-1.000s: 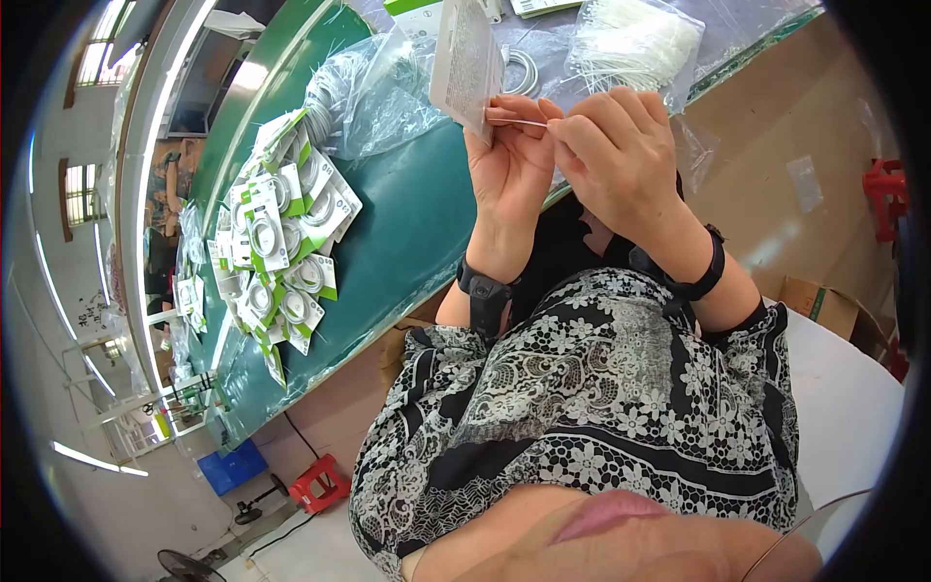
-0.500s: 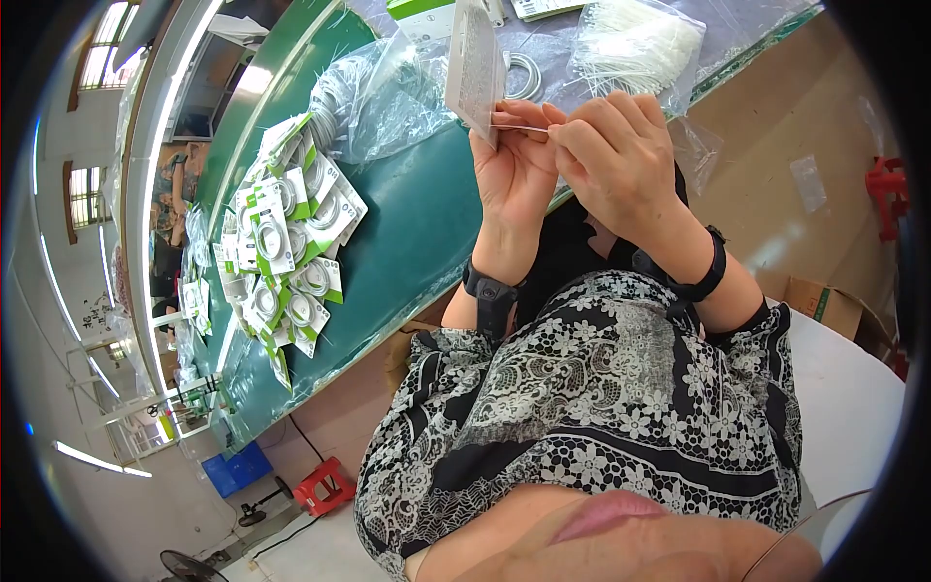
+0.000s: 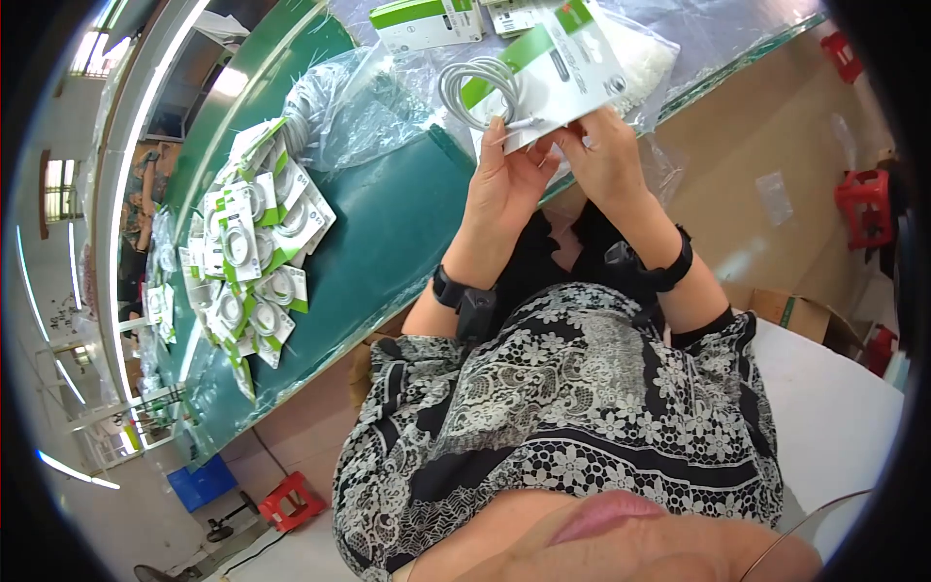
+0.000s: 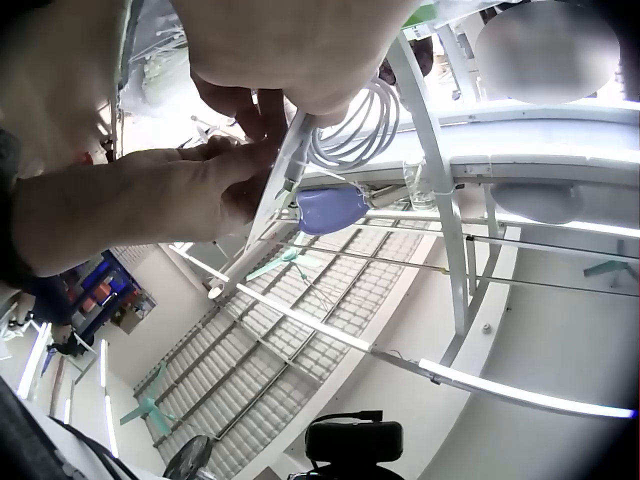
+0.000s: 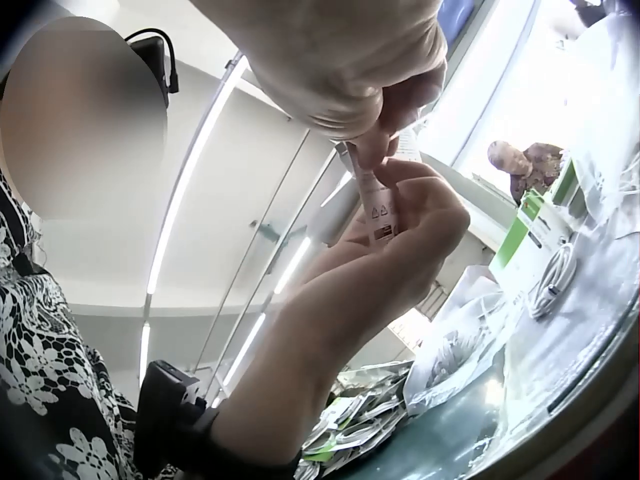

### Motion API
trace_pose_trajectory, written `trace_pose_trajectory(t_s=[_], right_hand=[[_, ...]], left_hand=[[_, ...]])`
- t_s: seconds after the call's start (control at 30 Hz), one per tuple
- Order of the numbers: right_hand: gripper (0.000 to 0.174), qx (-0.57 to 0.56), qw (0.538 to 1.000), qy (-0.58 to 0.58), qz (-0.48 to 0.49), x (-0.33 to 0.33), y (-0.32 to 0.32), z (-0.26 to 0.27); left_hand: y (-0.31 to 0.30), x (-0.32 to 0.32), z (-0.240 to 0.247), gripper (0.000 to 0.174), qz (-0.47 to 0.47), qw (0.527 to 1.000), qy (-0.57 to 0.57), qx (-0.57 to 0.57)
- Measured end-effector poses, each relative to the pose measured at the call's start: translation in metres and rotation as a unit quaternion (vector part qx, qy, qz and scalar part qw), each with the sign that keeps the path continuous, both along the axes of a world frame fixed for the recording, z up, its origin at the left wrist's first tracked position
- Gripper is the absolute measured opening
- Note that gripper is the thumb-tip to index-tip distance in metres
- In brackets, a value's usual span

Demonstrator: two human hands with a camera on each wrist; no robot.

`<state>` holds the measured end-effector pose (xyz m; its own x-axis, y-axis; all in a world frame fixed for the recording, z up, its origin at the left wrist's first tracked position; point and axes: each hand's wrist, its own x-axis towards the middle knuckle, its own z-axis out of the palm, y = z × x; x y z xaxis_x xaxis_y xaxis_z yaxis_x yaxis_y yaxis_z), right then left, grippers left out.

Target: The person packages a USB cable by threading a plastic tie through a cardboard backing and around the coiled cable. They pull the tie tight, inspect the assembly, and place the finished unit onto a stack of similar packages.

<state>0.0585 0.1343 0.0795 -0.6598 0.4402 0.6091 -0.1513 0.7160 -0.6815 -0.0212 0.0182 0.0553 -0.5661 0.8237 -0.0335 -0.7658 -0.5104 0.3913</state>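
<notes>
Both hands hold a white and green packaging card (image 3: pixel 567 82) with a coiled light grey cable (image 3: pixel 449 97) on its front. In the head view the front faces up, tilted over the table. My left hand (image 3: pixel 506 184) grips the lower left edge, thumb on the front beside the coil. My right hand (image 3: pixel 613 160) holds the lower right edge, its fingertips partly hidden behind the card. The left wrist view shows the card (image 4: pixel 275 190) edge-on with the cable (image 4: pixel 395 125) hanging at its side. In the right wrist view, fingers of both hands pinch the card (image 5: pixel 381 212).
A pile of carded cables (image 3: pixel 252 242) lies on the green table (image 3: pixel 359 242) to the left. Behind the hands are a clear plastic bag (image 3: pixel 364 116), green and white boxes (image 3: pixel 427 24), and a bag of white ties (image 3: pixel 648 68). A red stool (image 3: pixel 863 209) stands at right.
The card has turned from nearly edge-on to showing its front and coil. My right hand has let go of the thin strand it pinched and now holds the card's right edge.
</notes>
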Motion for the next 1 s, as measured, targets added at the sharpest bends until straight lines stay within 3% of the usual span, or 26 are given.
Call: trace_pose_trajectory(t_s=[0.03,0.13,0.27,0.43,0.57,0.67,0.7,0.73,0.8,0.9,1.0], right_hand=[[0.02,0.011,1.0,-0.005,0.003,0.002,0.003,-0.002],[0.023,-0.192,0.98,-0.042,0.031,0.009,0.006,-0.004],[0.029,-0.255,0.963,0.005,0.086,0.016,0.016,-0.017],[0.031,-0.284,0.95,-0.051,0.121,0.027,0.029,-0.014],[0.02,-0.333,0.936,0.027,0.108,0.028,0.027,-0.013],[0.024,-0.122,0.987,0.014,-0.106,0.044,0.039,0.0],[0.024,-0.121,0.987,0.013,-0.103,0.044,0.036,0.006],[0.025,0.003,0.996,0.038,-0.075,0.044,0.032,0.012],[0.027,0.247,0.965,0.082,-0.022,0.046,0.021,0.023],[0.034,0.271,0.962,-0.029,-0.005,0.031,0.002,0.036],[0.035,0.249,0.968,-0.028,0.005,0.026,0.004,0.029]], left_hand=[[0.001,0.0,-0.004,0.036,0.003,1.0,-0.005,0.011],[0.002,0.003,-0.011,0.039,-0.014,0.999,0.011,-0.047],[0.005,0.01,-0.004,0.041,-0.02,0.996,0.032,-0.077],[0.006,0.017,0.007,0.04,-0.033,0.994,0.042,-0.091],[0.007,0.016,0.007,0.038,0.033,0.996,0.029,-0.081],[0.005,0.009,0.002,0.033,0.133,0.98,0.124,-0.085],[0.004,0.007,0.0,0.033,0.135,0.979,0.123,-0.085],[0.005,0.008,-0.003,0.032,0.164,0.97,0.15,-0.095],[0.008,0.014,-0.009,0.029,0.21,0.95,0.202,-0.114],[0.01,0.024,-0.013,0.029,0.183,0.95,0.217,-0.132],[0.006,0.027,-0.009,0.029,0.165,0.952,0.227,-0.12]])
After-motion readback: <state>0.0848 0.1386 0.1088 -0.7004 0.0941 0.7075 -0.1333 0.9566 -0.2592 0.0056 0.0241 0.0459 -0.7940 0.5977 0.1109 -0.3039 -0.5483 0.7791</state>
